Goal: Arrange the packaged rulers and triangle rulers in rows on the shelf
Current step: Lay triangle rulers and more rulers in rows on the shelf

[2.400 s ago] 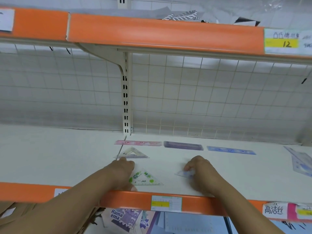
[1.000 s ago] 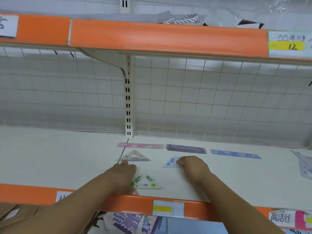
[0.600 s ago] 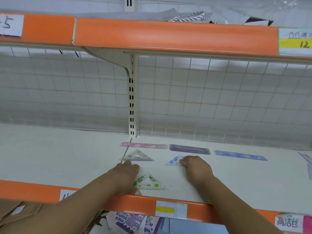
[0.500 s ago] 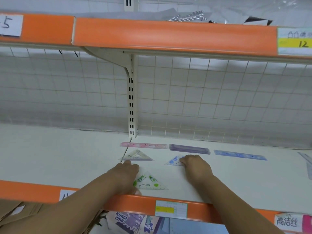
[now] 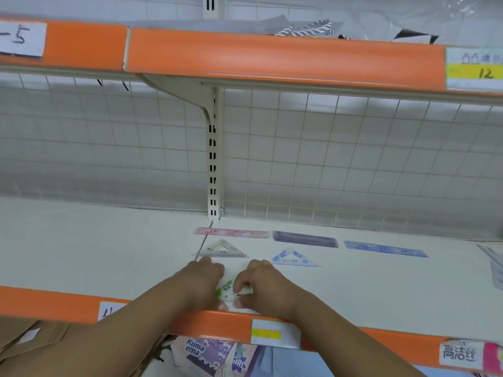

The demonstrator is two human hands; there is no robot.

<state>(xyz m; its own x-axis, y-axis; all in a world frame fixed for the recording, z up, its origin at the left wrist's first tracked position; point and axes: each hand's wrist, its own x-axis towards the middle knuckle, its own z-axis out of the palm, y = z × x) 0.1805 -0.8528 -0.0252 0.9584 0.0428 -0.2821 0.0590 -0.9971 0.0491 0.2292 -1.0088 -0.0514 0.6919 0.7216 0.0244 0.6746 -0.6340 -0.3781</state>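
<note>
Green triangle ruler [image 5: 228, 291] beside shelf lip [image 5: 217, 322]

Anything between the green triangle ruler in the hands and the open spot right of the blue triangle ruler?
Nothing visible. Left hand and right hand hold the green triangle ruler at the shelf front; no item lies between it and that spot.

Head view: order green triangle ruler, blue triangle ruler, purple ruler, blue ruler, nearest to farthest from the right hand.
1. green triangle ruler, pinched by the right hand, front edge
2. blue triangle ruler, middle row
3. purple ruler, back row
4. blue ruler, back row, farther right
</note>
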